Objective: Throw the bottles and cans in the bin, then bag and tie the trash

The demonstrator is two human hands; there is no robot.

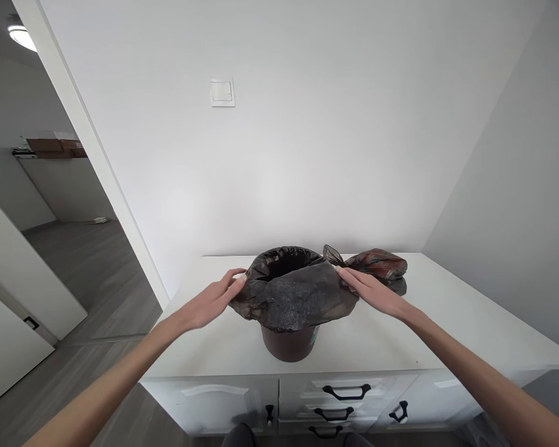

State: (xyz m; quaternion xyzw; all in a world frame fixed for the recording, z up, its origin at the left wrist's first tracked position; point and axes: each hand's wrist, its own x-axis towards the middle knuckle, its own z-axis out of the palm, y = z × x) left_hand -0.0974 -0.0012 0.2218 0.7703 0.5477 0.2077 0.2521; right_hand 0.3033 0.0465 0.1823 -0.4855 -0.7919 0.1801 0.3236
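A dark brown bin [289, 346] stands upright on a white cabinet top. Over its rim hangs a black trash bag [298, 295], its mouth open upward and its edge folded down around the outside, hiding most of the bin. My left hand [214, 300] pinches the bag at the left side of the rim between thumb and fingers. On the right side, my right hand [371, 290] grips the bag near the rim, fingers pointing inward; its thumb is partly hidden. Behind that hand lies a knotted dark bag [377, 262] with something reddish showing through.
The white cabinet [451, 323] has drawers with black handles [347, 392] along its front. A wall with a light switch [222, 92] rises behind it. To the left, a doorway opens onto a grey floor [97, 267], with cardboard boxes [51, 146] farther back.
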